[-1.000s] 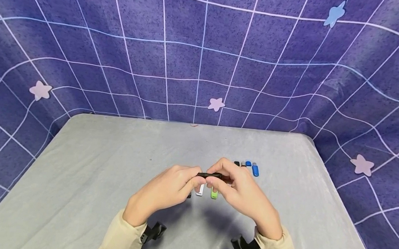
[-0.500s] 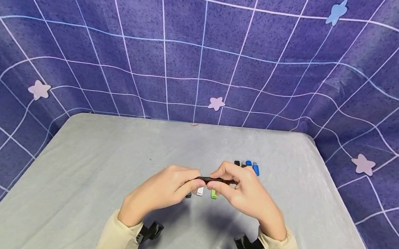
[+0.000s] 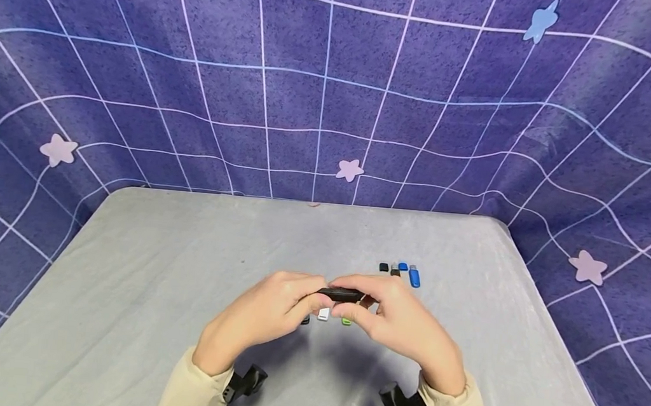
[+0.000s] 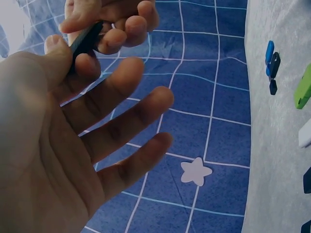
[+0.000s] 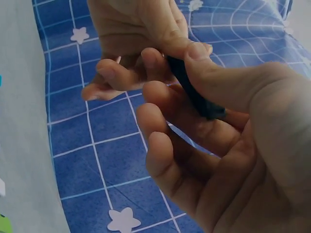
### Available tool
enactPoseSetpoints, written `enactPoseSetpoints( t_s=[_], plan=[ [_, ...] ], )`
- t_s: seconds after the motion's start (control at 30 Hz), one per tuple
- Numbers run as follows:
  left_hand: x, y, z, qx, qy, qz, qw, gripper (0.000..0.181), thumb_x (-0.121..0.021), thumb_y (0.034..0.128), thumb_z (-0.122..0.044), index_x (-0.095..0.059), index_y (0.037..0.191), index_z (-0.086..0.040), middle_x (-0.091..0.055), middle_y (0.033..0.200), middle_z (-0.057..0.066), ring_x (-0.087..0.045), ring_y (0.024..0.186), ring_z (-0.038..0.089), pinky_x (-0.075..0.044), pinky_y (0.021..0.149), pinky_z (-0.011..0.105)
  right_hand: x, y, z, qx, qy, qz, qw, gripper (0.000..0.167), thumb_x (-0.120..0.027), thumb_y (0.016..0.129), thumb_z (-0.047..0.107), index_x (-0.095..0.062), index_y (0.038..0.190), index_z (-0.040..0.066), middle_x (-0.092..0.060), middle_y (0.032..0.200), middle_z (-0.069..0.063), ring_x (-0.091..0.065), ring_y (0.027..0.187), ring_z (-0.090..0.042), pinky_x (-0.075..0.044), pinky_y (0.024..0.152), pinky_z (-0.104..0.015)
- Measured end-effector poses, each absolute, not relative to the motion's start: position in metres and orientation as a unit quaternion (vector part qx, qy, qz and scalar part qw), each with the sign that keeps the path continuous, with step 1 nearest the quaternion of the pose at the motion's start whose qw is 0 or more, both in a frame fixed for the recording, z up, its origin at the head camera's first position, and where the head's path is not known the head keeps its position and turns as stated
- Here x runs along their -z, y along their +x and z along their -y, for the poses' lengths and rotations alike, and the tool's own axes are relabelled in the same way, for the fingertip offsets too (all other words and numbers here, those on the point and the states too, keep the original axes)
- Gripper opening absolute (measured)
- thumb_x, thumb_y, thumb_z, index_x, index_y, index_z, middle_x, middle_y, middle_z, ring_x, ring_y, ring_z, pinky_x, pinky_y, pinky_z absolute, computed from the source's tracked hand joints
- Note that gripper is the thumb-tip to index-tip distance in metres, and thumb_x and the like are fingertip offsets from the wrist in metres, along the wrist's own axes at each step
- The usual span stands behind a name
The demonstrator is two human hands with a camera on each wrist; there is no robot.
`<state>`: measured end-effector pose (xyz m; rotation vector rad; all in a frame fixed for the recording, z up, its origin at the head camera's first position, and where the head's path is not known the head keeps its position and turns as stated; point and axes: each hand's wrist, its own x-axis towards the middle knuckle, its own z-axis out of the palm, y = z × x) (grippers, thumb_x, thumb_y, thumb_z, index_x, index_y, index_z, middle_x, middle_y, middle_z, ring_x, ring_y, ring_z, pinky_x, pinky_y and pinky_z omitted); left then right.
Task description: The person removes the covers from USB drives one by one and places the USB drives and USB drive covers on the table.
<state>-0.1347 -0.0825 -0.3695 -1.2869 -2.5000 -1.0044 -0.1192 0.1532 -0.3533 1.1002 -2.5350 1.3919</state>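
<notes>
A small black USB stick (image 3: 341,295) is held above the table between both hands. My left hand (image 3: 271,304) pinches its left end between thumb and index finger; the left wrist view shows the other three fingers of that hand spread. On the right part of the stick, my right hand (image 3: 399,320) has its thumb below and index finger above. In the right wrist view the dark stick (image 5: 194,92) runs under the right thumb, its other fingers curved loosely. Fingers cover both ends of the stick.
Behind the right hand lie a blue USB stick (image 3: 414,277), a blue cap (image 3: 403,266), a black cap (image 3: 383,267) and another black stick (image 3: 395,270). Partly hidden under the hands are white (image 3: 324,314), green (image 3: 346,321) and black (image 3: 305,320) pieces on the grey table (image 3: 153,279).
The right fingers have straightened and reached further left along the stick. Both hands sit slightly lower than a second ago. The stick stays between them.
</notes>
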Motion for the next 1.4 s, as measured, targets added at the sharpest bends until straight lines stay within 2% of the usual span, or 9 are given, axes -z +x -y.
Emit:
enactPoseSetpoints(
  t_s=[0.27,0.47,0.53,0.73,0.97,1.1,1.23,1.4],
  plan=[
    [0.368,-0.134,0.083,0.322,-0.430,0.841,0.061,0.022,-0.057,0.1058,-0.033,-0.061,0.085,-0.024,-0.051,0.074,-0.016,-0.048,0.069,0.000,-0.045,0.066,0.019,0.353,-0.117,-0.154,-0.432,0.359,0.827,0.003,0.025,-0.065,0.102,0.023,-0.075,0.125,0.019,-0.076,0.105,0.012,-0.065,0.080,-0.002,-0.056,0.070,-0.023],
    [0.366,-0.132,0.082,0.315,-0.416,0.852,0.034,0.023,-0.052,0.1089,-0.035,-0.066,0.092,-0.026,-0.055,0.076,-0.017,-0.052,0.069,-0.001,-0.047,0.067,0.018,0.354,-0.118,-0.153,-0.431,0.362,0.827,-0.005,0.030,-0.065,0.102,0.025,-0.072,0.130,0.017,-0.073,0.091,0.009,-0.060,0.073,-0.002,-0.053,0.065,-0.022],
    [0.366,-0.132,0.081,0.316,-0.409,0.856,0.028,0.024,-0.051,0.1092,-0.035,-0.065,0.092,-0.026,-0.056,0.076,-0.018,-0.052,0.069,-0.001,-0.048,0.066,0.019,0.355,-0.118,-0.153,-0.428,0.365,0.827,-0.001,0.031,-0.065,0.101,0.025,-0.072,0.130,0.017,-0.072,0.091,0.011,-0.060,0.073,-0.002,-0.053,0.066,-0.022],
    [0.365,-0.131,0.080,0.315,-0.413,0.854,0.029,0.027,-0.050,0.1096,-0.032,-0.064,0.088,-0.023,-0.061,0.076,-0.014,-0.054,0.070,-0.002,-0.049,0.066,0.019,0.355,-0.119,-0.152,-0.420,0.378,0.825,0.014,0.020,-0.062,0.104,0.020,-0.075,0.119,0.019,-0.070,0.083,0.009,-0.063,0.074,-0.001,-0.054,0.067,-0.021],
    [0.365,-0.132,0.082,0.318,-0.422,0.848,0.047,0.032,-0.052,0.1090,-0.027,-0.056,0.078,-0.023,-0.050,0.071,-0.017,-0.047,0.065,-0.002,-0.043,0.061,0.016,0.353,-0.117,-0.149,-0.409,0.366,0.836,0.021,0.015,-0.062,0.104,0.021,-0.077,0.102,0.022,-0.067,0.075,0.013,-0.055,0.064,0.003,-0.050,0.057,-0.020],
    [0.364,-0.131,0.082,0.312,-0.427,0.847,0.052,0.033,-0.051,0.1091,-0.026,-0.056,0.077,-0.022,-0.054,0.071,-0.015,-0.049,0.066,-0.002,-0.044,0.062,0.017,0.352,-0.116,-0.149,-0.401,0.362,0.841,0.025,0.015,-0.063,0.103,0.022,-0.076,0.095,0.023,-0.066,0.072,0.012,-0.050,0.059,0.004,-0.047,0.053,-0.018],
    [0.364,-0.129,0.080,0.315,-0.426,0.847,0.039,0.032,-0.050,0.1097,-0.026,-0.060,0.080,-0.020,-0.061,0.073,-0.010,-0.052,0.068,-0.001,-0.047,0.065,0.018,0.353,-0.116,-0.150,-0.401,0.363,0.841,0.028,0.016,-0.062,0.104,0.021,-0.075,0.095,0.022,-0.067,0.072,0.010,-0.049,0.058,0.005,-0.046,0.053,-0.018],
    [0.364,-0.124,0.082,0.316,-0.411,0.855,0.004,0.034,-0.046,0.1111,-0.030,-0.062,0.083,-0.019,-0.064,0.076,-0.010,-0.057,0.071,0.000,-0.049,0.066,0.019,0.355,-0.114,-0.148,-0.402,0.359,0.842,0.010,0.017,-0.060,0.105,0.023,-0.074,0.096,0.023,-0.065,0.073,0.013,-0.051,0.060,0.004,-0.049,0.055,-0.020]
  ],
)
